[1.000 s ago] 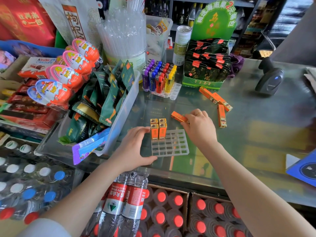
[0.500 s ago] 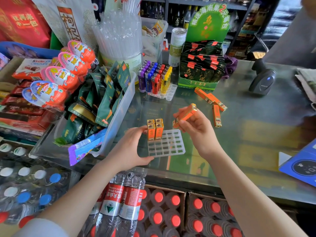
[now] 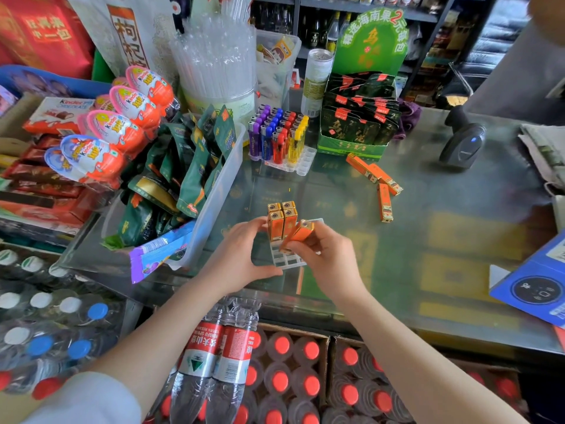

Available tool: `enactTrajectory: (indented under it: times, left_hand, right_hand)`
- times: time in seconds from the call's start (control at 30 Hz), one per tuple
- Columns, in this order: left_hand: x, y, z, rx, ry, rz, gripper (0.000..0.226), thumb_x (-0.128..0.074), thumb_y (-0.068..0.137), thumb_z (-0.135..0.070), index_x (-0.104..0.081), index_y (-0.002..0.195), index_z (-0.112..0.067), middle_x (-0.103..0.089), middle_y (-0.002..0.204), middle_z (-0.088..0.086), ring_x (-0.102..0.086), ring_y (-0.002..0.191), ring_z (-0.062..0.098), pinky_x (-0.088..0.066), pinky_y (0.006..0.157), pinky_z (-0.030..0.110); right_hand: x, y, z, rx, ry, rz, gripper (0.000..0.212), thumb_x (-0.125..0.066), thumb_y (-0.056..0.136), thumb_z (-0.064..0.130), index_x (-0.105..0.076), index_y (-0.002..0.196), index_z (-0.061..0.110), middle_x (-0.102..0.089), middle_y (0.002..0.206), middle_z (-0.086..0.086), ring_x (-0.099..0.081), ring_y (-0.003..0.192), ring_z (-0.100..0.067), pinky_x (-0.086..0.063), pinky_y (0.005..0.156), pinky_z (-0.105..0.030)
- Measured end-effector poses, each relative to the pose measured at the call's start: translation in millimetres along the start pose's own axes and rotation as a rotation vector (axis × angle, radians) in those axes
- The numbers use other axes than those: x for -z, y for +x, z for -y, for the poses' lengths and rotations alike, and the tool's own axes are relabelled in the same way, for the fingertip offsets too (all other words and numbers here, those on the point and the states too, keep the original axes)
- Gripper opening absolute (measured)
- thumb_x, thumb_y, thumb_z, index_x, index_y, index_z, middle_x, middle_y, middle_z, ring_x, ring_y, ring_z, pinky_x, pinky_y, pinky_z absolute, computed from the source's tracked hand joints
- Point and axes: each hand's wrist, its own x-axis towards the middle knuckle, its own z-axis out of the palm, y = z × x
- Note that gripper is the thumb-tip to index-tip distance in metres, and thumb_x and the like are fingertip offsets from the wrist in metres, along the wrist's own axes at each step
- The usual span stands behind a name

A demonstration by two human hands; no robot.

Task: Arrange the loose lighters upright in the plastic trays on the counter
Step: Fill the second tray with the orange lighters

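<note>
1 orange lighter (image 3: 301, 232), tilted top-up-right, pinched in right hand (image 3: 325, 258) grip over tray (image 3: 287, 260).

- The right hand (image 3: 324, 255) is covering much of the clear grid tray (image 3: 287, 261).
- The blue box (image 3: 532, 289) is running off the right edge.

To my left a clear bin (image 3: 214, 197) of green snack packets (image 3: 189, 166) sits on the glass counter (image 3: 458, 215), with Kinder eggs (image 3: 122, 123) stacked beside it. Behind it I see a tub of plastic straws (image 3: 217, 65) and a tall can (image 3: 316, 78). A green display box of dark sachets (image 3: 357, 123) stands near a barcode scanner (image 3: 463, 139). Below me are water bottles (image 3: 220, 356) with red caps
</note>
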Motion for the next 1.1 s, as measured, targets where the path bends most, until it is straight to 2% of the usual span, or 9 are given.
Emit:
enactTrajectory:
  times: [0.1, 0.2, 0.4, 0.53, 0.67, 0.8, 0.9, 0.97, 1.1]
  left_hand:
    - [-1, 2, 2, 0.004, 0.006, 0.002, 0.08, -0.08, 0.063, -0.036, -0.039, 0.13, -0.022, -0.049, 0.129, -0.003, -0.039, 0.122, 0.012, -0.027, 0.097, 0.022]
    - [-2, 2, 5, 0.001, -0.002, 0.013, 0.079, -0.08, 0.063, -0.037, -0.04, 0.129, -0.021, -0.049, 0.129, -0.003, -0.037, 0.122, 0.012, -0.028, 0.098, 0.023]
    - [-1, 5, 8, -0.012, 0.03, 0.009, 0.073, -0.079, 0.062, -0.038, -0.045, 0.125, -0.021, -0.047, 0.128, -0.002, -0.032, 0.125, 0.013, -0.025, 0.102, 0.026]
    - [-1, 6, 7, -0.009, 0.03, 0.023, 0.072, -0.077, 0.064, -0.038, -0.044, 0.125, -0.022, -0.046, 0.128, -0.004, -0.029, 0.125, 0.011, -0.024, 0.101, 0.025]
    - [-3, 6, 10, 0.006, 0.015, 0.021, 0.073, -0.077, 0.062, -0.041, -0.045, 0.125, -0.022, -0.05, 0.124, -0.004, -0.034, 0.122, 0.012, -0.031, 0.102, 0.03]
    - [-5, 7, 13, 0.019, -0.015, 0.036, 0.072, -0.075, 0.061, -0.047, -0.045, 0.123, -0.025, -0.052, 0.12, -0.007, -0.036, 0.12, 0.011, -0.035, 0.101, 0.035]
    - [-5, 4, 13, 0.01, -0.021, 0.026, 0.072, -0.075, 0.062, -0.046, -0.045, 0.122, -0.022, -0.051, 0.122, -0.005, -0.035, 0.12, 0.011, -0.034, 0.1, 0.032]
    - [-5, 4, 12, -0.006, -0.03, 0.017, 0.069, -0.075, 0.063, -0.043, -0.046, 0.121, -0.021, -0.052, 0.122, -0.005, -0.037, 0.118, 0.012, -0.033, 0.1, 0.032]
    - [-5, 4, 11, -0.023, -0.056, -0.005, 0.061, -0.075, 0.062, -0.037, -0.05, 0.115, -0.022, -0.055, 0.115, -0.009, -0.04, 0.113, 0.013, -0.036, 0.098, 0.033]
  right_hand:
    - [-6, 4, 0, 0.13, -0.155, 0.04, 0.01, -0.068, 0.079, 0.01, -0.066, 0.088, 0.007, -0.069, 0.086, -0.007, -0.061, 0.071, -0.014, -0.051, 0.068, -0.024]
    - [-4, 7, 3, 0.176, -0.295, 0.059, 0.012, -0.067, 0.08, 0.014, -0.063, 0.083, 0.003, -0.065, 0.082, -0.01, -0.057, 0.066, -0.024, -0.048, 0.061, -0.037]
    - [6, 17, 15, 0.213, -0.577, 0.189, 0.023, -0.06, 0.086, 0.03, -0.063, 0.095, 0.009, -0.066, 0.084, -0.005, -0.055, 0.065, -0.027, -0.039, 0.052, -0.028]
    - [0, 18, 21, 0.203, -0.691, 0.235, 0.024, -0.052, 0.09, 0.033, -0.05, 0.083, 0.01, -0.064, 0.081, -0.007, -0.046, 0.061, -0.025, -0.026, 0.044, -0.022]
    - [-10, 8, 24, 0.059, -0.623, 0.142, 0.024, -0.053, 0.09, 0.033, -0.05, 0.094, 0.009, -0.066, 0.089, -0.01, -0.06, 0.077, -0.031, -0.042, 0.058, -0.031]
    - [-17, 2, 40, -0.073, -0.439, -0.075, 0.041, -0.06, 0.081, 0.046, -0.046, 0.101, 0.012, -0.067, 0.083, -0.005, -0.061, 0.073, -0.026, -0.05, 0.061, -0.035]
    - [-19, 8, 48, -0.113, -0.495, -0.137, 0.038, -0.055, 0.084, 0.047, -0.047, 0.095, 0.012, -0.066, 0.08, -0.007, -0.061, 0.072, -0.028, -0.053, 0.061, -0.039]
    - [-22, 10, 51, -0.118, -0.563, -0.147, 0.035, -0.052, 0.087, 0.044, -0.046, 0.093, 0.011, -0.067, 0.08, -0.008, -0.062, 0.071, -0.029, -0.052, 0.057, -0.036]
    - [-33, 8, 55, -0.053, -0.642, -0.207, 0.028, -0.051, 0.089, 0.033, -0.047, 0.091, 0.005, -0.063, 0.071, -0.014, -0.061, 0.064, -0.035, -0.036, 0.048, -0.029]
